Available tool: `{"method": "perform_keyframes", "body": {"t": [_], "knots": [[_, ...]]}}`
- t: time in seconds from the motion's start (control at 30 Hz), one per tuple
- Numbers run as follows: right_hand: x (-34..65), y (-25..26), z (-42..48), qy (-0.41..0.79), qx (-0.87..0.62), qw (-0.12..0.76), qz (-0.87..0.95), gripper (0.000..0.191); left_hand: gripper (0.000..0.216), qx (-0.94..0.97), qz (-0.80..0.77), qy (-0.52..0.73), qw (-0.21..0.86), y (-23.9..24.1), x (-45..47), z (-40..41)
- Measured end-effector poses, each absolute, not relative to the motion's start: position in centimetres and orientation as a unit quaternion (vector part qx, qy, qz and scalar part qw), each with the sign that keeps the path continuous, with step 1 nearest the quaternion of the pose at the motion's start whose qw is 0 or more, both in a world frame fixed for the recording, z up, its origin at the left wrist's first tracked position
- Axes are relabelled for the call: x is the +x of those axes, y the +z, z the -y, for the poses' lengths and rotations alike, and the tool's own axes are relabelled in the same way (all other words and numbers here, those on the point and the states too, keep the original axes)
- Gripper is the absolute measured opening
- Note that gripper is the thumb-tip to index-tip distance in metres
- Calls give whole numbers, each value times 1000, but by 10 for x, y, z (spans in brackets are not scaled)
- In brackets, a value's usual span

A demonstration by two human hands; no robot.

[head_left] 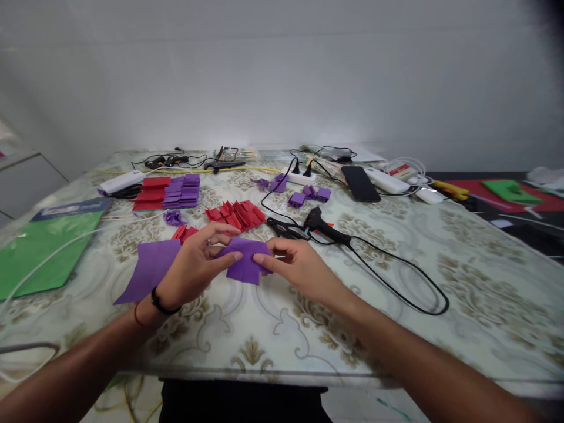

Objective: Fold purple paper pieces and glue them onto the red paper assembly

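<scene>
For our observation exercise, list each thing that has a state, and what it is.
Held paper: creased
Left hand: pinching held paper
Right hand: pinching held paper
Loose purple sheet: spread out, partly hidden
Red pieces: folded, bunched
Power strip: two plugs inserted
Phone: lying down, screen dark
Glue gun: lying down; on or off, can't tell

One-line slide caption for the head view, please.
Left hand and right hand hold a purple paper over a patterned tablecloth, with a glue gun and folded red paper beyond.
</scene>
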State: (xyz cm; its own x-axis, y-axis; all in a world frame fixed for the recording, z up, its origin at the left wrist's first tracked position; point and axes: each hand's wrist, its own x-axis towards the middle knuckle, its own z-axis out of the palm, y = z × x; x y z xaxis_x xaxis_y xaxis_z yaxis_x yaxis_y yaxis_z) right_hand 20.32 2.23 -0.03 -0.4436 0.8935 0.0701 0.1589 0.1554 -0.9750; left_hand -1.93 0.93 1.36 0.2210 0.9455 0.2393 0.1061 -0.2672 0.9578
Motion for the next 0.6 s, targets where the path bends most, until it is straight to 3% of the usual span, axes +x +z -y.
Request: {"method": "perform_keyframes", "body": {"t": [0.1, 0.23, 0.6], "knots": [[204, -1, -23, 506, -399, 348, 681, 42, 35, 636, -416, 436, 481, 13, -22, -11], [205, -2, -24, 513, -395, 350, 677, 44, 21, 676, -421, 389, 463, 11, -24, -12], [210, 1, -27, 461, -415, 338, 708, 52, 22, 653, -462, 381, 464, 15, -26, -10]]}}
